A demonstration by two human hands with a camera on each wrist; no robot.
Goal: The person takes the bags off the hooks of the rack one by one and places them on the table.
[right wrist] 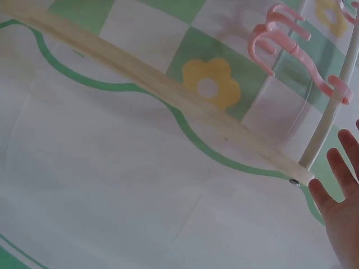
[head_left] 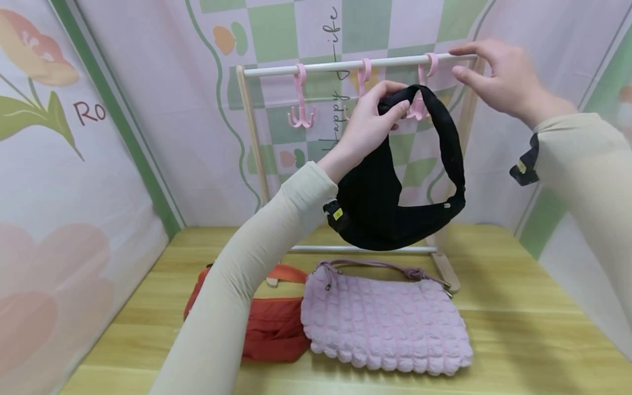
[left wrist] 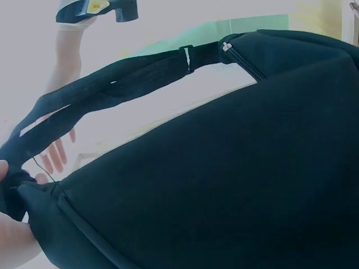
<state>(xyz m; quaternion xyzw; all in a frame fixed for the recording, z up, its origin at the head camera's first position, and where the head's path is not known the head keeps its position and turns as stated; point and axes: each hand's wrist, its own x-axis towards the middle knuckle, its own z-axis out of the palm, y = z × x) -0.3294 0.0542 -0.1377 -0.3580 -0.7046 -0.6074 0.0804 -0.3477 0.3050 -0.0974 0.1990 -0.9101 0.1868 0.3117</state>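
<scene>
A black shoulder bag (head_left: 372,203) hangs from my left hand (head_left: 367,120), which grips it at the joint of strap and body, thumb on the near side. Its strap (head_left: 451,148) loops out to the right, close in front of the rightmost pink hook (head_left: 432,63). In the left wrist view the bag's body (left wrist: 213,168) fills much of the picture, with a zipper (left wrist: 244,61) at the far end. My right hand (head_left: 511,77) is at the right end of the white rail (head_left: 331,67), fingers extended and holding nothing; the right wrist view shows them spread (right wrist: 345,218).
Two more pink hooks hang on the rail, one at the left (head_left: 300,99) and one in the middle (head_left: 364,71). Wooden posts (head_left: 252,126) carry the rail. On the wooden table (head_left: 518,329) lie a red bag (head_left: 276,329) and a puffy pink bag (head_left: 385,318), side by side.
</scene>
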